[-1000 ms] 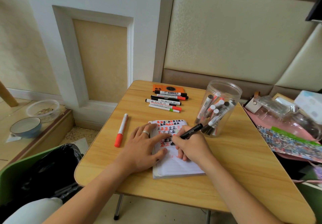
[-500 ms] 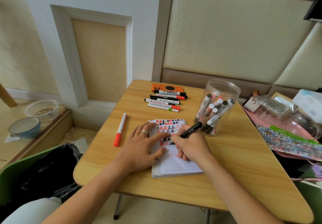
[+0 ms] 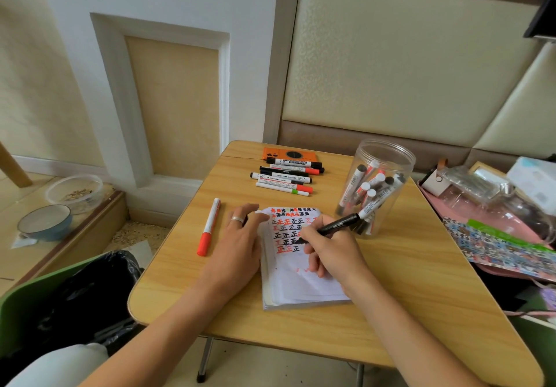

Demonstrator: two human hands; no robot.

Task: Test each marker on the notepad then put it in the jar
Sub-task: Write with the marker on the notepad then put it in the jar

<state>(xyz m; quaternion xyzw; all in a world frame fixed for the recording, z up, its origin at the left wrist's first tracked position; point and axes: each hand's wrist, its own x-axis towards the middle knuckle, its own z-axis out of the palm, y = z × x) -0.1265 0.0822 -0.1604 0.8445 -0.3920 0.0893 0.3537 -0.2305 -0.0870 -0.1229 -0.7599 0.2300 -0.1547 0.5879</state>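
Surface point(image 3: 406, 281): small wooden top with rounded corners, set against a padded wall panel.

Notepad point(image 3: 296, 287): lies open near the front middle of the surface; its upper half is filled with rows of red and black test marks, the lower half mostly blank.

Right hand point(image 3: 332, 251): rests on the notepad, fingers curled round a black marker point(image 3: 338, 224). The tip meets the paper among the marks; the barrel slants up and away toward the jar.

Left hand point(image 3: 237, 245): lies flat, fingers spread and relaxed, along the notepad's left edge with fingertips on its top corner. A ring sits on one finger.

Jar point(image 3: 380, 158): clear plastic, no lid, upright at the right rear of the notepad, just beyond the black marker's back end. It holds several markers leaning at angles.

Red-capped marker point(image 3: 209, 226): white barrel, lies alone just left of the left hand.

Row of markers point(image 3: 285, 177): about half a dozen, side by side at the rear of the surface, touching an orange flat device point(image 3: 288, 155) behind them.

Off the surface: a blue bowl point(image 3: 45, 221) and a clear container point(image 3: 76, 189) on a low ledge at left; a black-lined green bin point(image 3: 69, 302) at front left; clutter on a pink tray point(image 3: 493, 215) at right.
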